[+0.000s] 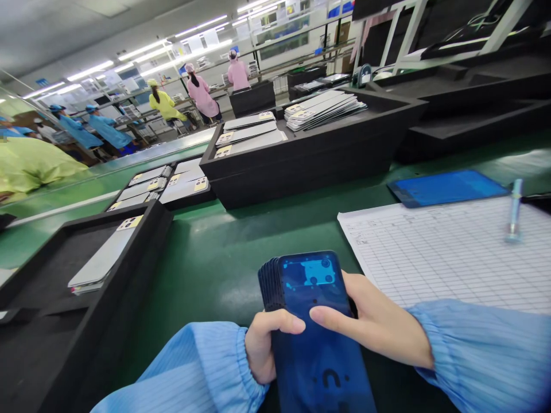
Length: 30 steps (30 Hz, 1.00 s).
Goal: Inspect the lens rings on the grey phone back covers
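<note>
A stack of dark blue phone back covers (318, 355) is gripped between both hands, low in the middle of the head view. The covers are slightly fanned at the upper left, and the top one shows a brighter blue camera area. My left hand (269, 341) closes round the stack's left edge, its thumb lying on the top cover. On the other side, my right hand (379, 321) holds the right edge with its thumb pressed on the face. Fingers beneath the stack are hidden. Just right of the hands lies a ruled paper sheet (430, 252).
A blue flat panel (450, 186) and a pen (514, 212) lie on the sheet. Black trays (310, 158) with silver covers stand ahead; another black tray (142, 252) is at left. Several people work at benches behind the green table (206, 252).
</note>
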{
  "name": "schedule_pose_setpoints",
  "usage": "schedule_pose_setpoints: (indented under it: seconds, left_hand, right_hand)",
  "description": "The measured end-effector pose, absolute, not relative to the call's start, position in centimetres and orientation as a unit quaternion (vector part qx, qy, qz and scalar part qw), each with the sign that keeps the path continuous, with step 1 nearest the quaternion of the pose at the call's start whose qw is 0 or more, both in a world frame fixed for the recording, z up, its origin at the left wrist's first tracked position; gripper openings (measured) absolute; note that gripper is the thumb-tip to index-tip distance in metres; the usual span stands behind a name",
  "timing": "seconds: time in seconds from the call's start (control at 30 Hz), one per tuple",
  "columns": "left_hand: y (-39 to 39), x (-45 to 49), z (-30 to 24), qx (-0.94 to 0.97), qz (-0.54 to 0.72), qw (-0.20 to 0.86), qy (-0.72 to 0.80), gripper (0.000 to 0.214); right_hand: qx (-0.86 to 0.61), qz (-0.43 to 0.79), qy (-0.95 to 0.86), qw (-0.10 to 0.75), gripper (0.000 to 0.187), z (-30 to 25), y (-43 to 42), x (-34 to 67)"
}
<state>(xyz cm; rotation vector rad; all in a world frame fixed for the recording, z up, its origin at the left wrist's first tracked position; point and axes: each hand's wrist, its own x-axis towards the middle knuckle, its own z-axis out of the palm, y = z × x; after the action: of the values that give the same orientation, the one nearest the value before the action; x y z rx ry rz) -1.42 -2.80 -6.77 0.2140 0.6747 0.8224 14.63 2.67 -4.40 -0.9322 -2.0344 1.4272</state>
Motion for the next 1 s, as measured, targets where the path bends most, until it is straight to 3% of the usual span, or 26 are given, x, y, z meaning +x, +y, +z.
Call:
schedule_pose_setpoints:
  seconds: [1.0]
  left_hand:
    - [-2.98,-1.82,-6.92,0.064,0.377,0.872,0.307,0.051]
  right_hand:
    - [-0.316,0.521,-0.760,0.227,0.022,-4.69,2.70,14.78]
